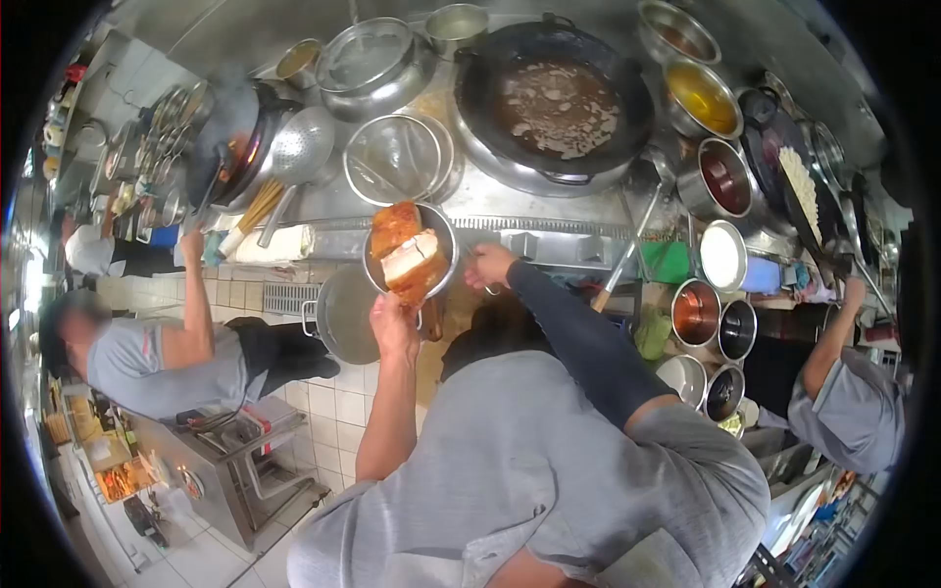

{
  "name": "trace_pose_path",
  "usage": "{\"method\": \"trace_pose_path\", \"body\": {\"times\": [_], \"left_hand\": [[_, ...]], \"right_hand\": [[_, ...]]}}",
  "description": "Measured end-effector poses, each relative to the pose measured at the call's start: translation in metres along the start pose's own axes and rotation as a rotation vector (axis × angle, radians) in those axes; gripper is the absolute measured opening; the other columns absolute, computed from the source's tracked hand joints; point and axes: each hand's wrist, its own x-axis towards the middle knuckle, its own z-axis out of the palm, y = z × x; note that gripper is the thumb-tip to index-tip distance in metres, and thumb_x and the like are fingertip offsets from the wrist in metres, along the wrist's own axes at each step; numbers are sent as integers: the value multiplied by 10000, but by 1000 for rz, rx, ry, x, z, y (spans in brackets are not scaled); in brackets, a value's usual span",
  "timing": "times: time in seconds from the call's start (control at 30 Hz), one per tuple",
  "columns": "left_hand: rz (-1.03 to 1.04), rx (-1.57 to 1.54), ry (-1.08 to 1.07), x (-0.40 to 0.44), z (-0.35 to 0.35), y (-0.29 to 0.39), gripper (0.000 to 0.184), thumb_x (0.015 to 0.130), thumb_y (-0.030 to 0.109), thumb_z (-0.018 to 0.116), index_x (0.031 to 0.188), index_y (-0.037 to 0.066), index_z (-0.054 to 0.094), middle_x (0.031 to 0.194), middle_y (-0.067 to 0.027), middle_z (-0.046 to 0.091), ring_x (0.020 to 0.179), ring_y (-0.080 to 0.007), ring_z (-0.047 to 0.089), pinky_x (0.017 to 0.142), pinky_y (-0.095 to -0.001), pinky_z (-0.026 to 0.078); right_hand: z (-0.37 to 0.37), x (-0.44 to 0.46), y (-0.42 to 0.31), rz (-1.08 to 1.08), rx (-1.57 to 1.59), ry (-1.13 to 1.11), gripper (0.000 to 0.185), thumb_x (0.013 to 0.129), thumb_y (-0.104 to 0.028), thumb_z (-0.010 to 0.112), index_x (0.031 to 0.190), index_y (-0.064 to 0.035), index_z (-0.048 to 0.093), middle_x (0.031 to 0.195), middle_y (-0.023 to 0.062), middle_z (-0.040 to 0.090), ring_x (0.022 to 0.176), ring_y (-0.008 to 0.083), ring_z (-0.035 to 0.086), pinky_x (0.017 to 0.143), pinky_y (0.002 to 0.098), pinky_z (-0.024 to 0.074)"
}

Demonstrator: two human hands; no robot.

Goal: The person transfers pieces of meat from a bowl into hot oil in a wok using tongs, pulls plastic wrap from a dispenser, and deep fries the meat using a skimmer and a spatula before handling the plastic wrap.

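Observation:
My left hand [396,325] is closed on the near rim of a round metal bowl [452,240], raised in front of the stove. Browned, crisp-looking chunks of meat [412,263] fill the bowl, one showing a pale cut face. The nearest chunk reaches over the rim by my fingers. To the bowl's right, my right hand [491,267] is held with curled fingers, apart from the bowl. Whatever it may grip is too small to make out. Beneath the bowl stands a large metal pot [358,328] with side handles.
A wok [470,127] holds dark liquid with pale bits. A wire strainer [392,162] and a perforated ladle [303,144] lie to its left. Sauce pots, one with red sauce [725,178], line the right. A co-worker [176,358] stands left, another person [853,392] right.

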Motion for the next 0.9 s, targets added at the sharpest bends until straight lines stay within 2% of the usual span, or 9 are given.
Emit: {"method": "trace_pose_path", "body": {"times": [0.1, 0.17, 0.2, 0.4, 0.47, 0.5, 0.67, 0.73, 0.9], "left_hand": [[34, 54, -33, 26, 2, 25, 269, 921, 158, 559, 1143, 8, 555, 1098, -86, 637, 966, -186, 631, 788, -317, 532], [24, 26, -26, 19, -10, 11, 251, 906, 127, 561, 1127, 8, 561, 1094, -91, 639, 964, -188, 632, 781, -320, 530], [-6, 7, -28, 9, -11, 7, 237, 892, 105, 563, 1107, 4, 568, 1101, -98, 638, 974, -190, 632, 779, -324, 528], [20, 16, -62, 18, -17, 9, 220, 905, 115, 558, 1092, 1, 571, 1081, -115, 655, 934, -209, 663, 767, -332, 552], [8, 16, -104, 27, -16, 6, 225, 907, 119, 557, 1099, 3, 571, 1082, -112, 656, 941, -209, 663, 777, -337, 555], [-3, 23, -128, 29, -16, 6, 229, 910, 123, 557, 1106, 5, 570, 1082, -110, 657, 947, -210, 664, 787, -342, 558], [-30, 39, -188, 31, -4, 14, 224, 918, 135, 554, 1091, -5, 571, 1053, -105, 660, 895, -187, 669, 771, -327, 565], [-39, 40, -199, 31, 1, 17, 215, 918, 130, 551, 1083, -7, 571, 1043, -104, 662, 888, -187, 670, 769, -329, 565], [-91, 51, -233, 43, 0, 11, 151, 910, 74, 537, 1029, -14, 566, 970, -106, 664, 829, -194, 672, 757, -352, 572]], "right_hand": [[4, 33, -19, -113, -276, -26, 207, 890, -170, 533, 931, 12, 623, 846, 187, 661, 700, 270, 670, 578, 402, 544], [-7, -27, -26, -597, -1069, 399, 285, 882, -255, 535, 903, 11, 637, 842, 228, 661, 726, 360, 660, 638, 460, 530], [-21, -59, -14, -607, -1021, 580, 342, 872, -332, 537, 876, -7, 643, 852, 245, 650, 763, 432, 628, 692, 502, 513], [-158, -197, 12, -32, -1168, 1534, 420, 871, -415, 575, 957, -5, 615, 994, 206, 637, 918, 388, 626, 758, 474, 519], [-178, -203, 18, 304, -1169, 1403, 565, 866, -486, 567, 1081, 37, 580, 1095, 230, 613, 1042, 380, 599, 857, 459, 503], [-232, -183, 48, 374, -1064, 1077, 807, 832, -574, 566, 1230, 123, 483, 1180, 301, 574, 1116, 385, 580, 935, 443, 477], [-253, -146, 54, 335, -999, 1196, 791, 768, -620, 590, 1187, 50, 588, 1235, 320, 546, 1135, 403, 563, 984, 431, 429], [-268, -136, 51, 454, -1051, 1084, 1128, 751, -629, 612, 1350, 238, 209, 1310, 363, 465, 1230, 378, 511, 1016, 367, 425], [-211, -207, -19, 368, -1178, 899, 764, 863, -601, 456, 1180, 84, 578, 1216, 332, 549, 1187, 408, 524, 997, 429, 426]]}}
